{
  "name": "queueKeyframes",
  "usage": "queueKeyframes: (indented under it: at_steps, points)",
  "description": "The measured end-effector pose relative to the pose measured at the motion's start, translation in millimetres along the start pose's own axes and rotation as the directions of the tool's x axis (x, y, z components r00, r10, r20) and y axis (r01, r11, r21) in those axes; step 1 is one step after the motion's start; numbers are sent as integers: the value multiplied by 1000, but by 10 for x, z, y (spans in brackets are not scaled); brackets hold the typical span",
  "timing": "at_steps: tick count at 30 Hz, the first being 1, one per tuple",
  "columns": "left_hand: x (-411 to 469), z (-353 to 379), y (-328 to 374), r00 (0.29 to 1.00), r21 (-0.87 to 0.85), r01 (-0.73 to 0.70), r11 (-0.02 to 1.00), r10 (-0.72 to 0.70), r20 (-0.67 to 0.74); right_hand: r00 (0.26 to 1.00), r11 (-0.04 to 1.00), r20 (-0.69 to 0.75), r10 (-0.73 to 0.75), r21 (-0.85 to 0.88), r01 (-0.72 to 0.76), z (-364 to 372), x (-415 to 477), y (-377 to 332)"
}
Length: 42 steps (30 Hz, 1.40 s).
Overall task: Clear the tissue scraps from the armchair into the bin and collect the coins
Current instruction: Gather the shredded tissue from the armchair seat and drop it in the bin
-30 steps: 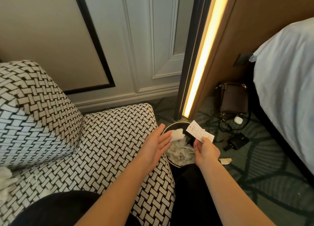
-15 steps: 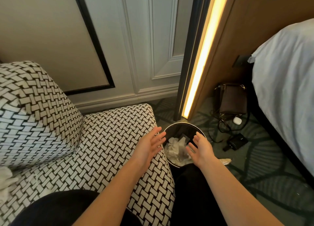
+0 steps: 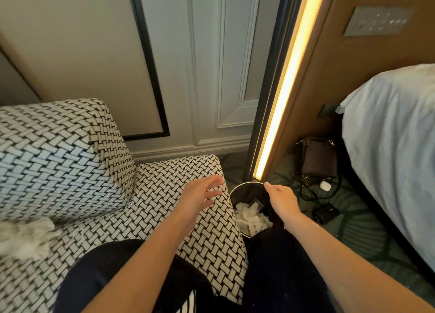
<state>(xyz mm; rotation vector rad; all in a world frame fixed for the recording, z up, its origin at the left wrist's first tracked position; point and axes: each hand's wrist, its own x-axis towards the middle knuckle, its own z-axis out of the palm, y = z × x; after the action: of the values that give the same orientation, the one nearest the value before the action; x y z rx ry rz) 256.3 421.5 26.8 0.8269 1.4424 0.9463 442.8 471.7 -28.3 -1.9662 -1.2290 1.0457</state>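
While both hands are empty, the tissue scraps [image 3: 26,237] on the armchair [image 3: 153,195] lie at the left end of the seat, against the raised cushion and well apart from either hand. Left hand [image 3: 197,196]: palm down over the seat's right edge, fingers [image 3: 215,180] spread and straight, holding nothing. Cannot tell if it touches the fabric. Right hand [image 3: 282,201]: over the bin [image 3: 244,191], fingers [image 3: 268,185] loosely extended, holding nothing. Bin stands on the carpet just beside the seat's right edge. Inside it: white tissue [image 3: 244,212] and a printed paper slip [image 3: 253,226], below the right hand. Floor right of the bin: brown bag [image 3: 320,157], white earbud case [image 3: 325,185], black charger [image 3: 326,212]. Bed [image 3: 388,148] at right.
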Motion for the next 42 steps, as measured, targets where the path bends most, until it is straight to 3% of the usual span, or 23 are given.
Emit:
queueKeyframes:
  at_steps: [5,11,20,28,32,38,42]
  points:
    - [-305,-281,209,996,-36,-60,998,57,-61,994,998,97,-44,-38,48,-111,-141,-282]
    - [-731,-806,401,977,-100,-174,980,160,-139,952,985,254,-171,70,159,171,-588,-831]
    - [-1305,-1895,160,912,-153,-256,954,186,-365,681,889,595,-428,140,436,1178,-1716,-1551]
    - [-1672,-2786,-397,807,-175,-229,957,86,-584,494,849,766,-410,123,514,2205,-2357,-1657]
    - [-1743,-3033,-730,758,-226,-179,958,-13,-652,420,758,815,-400,36,651,2682,-2477,-1528]
    - [-1737,-3142,-1045,669,-322,-145,935,-147,-728,318,461,876,-363,-127,878,3141,-2362,-1326]
    - [-1649,-3136,-1208,665,-370,-123,921,-200,-719,321,280,936,-144,-272,921,3300,-2293,-1218]
